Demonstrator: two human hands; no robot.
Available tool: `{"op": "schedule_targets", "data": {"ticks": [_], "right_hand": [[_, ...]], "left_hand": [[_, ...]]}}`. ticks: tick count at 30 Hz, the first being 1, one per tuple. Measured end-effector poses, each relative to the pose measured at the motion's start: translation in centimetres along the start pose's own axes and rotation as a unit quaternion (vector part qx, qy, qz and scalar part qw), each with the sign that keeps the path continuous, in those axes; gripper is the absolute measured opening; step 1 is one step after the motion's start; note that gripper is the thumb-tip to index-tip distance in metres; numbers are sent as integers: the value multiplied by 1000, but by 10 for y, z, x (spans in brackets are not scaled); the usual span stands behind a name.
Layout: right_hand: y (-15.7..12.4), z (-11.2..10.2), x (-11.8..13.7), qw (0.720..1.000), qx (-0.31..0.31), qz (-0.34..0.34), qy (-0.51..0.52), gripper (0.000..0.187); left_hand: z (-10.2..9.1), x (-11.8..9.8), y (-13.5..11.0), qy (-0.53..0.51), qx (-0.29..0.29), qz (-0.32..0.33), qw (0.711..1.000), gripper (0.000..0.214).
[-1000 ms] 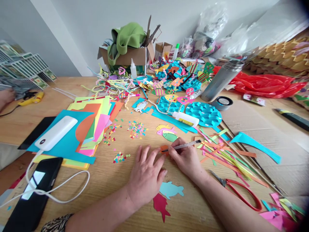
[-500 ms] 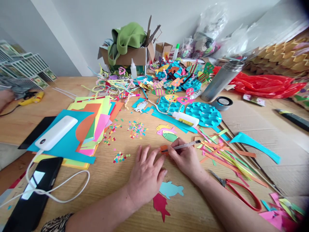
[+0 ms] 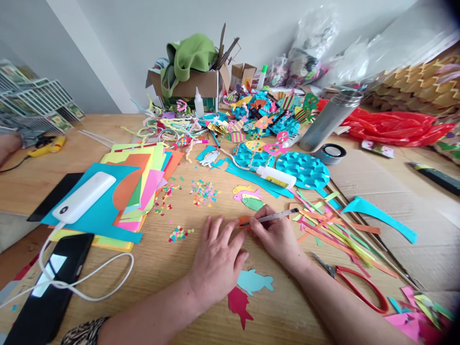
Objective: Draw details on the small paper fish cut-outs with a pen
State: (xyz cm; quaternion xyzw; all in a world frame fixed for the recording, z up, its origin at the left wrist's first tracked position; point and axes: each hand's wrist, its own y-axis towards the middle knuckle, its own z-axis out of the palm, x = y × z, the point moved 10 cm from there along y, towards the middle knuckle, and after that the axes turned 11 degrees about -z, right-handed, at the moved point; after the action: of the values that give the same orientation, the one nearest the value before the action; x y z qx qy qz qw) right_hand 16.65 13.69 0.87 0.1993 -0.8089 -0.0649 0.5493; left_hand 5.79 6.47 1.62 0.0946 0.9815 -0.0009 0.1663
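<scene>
My right hand point(image 3: 275, 235) pinches a clear-barrelled pen point(image 3: 276, 216), its tip down at a small orange paper cutout point(image 3: 243, 221) mostly covered by my fingers. Flat on the table, my left hand point(image 3: 219, 254) has its fingers spread, and the fingertips touch or lie close beside the orange piece. Just beyond are yellow, pink and green paper fish point(image 3: 252, 203). Nearer me lie a light blue paper fish point(image 3: 256, 281) and a red paper fish point(image 3: 239, 305), both partly under or beside my left hand.
Red-handled scissors point(image 3: 359, 282) and paper strips point(image 3: 338, 225) lie at right. Confetti piles point(image 3: 204, 191) sit left of centre. Coloured paper point(image 3: 143, 158), a power bank point(image 3: 84, 196) and a phone point(image 3: 53, 287) are at left. A steel flask point(image 3: 330, 120) stands behind; another person's hand point(image 3: 9, 145) shows far left.
My hands, the pen and the orange cutout look the same as before. At the left edge, the other person's arm below the papers has shifted slightly.
</scene>
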Motion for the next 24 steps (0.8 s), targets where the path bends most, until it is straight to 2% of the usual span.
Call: {"op": "schedule_targets", "data": {"ticks": [24], "right_hand": [[0,0,2,1000,-2,-3,6,17]], "left_hand": [[-1,0,0,-3,-3,3,1000,38]]}}
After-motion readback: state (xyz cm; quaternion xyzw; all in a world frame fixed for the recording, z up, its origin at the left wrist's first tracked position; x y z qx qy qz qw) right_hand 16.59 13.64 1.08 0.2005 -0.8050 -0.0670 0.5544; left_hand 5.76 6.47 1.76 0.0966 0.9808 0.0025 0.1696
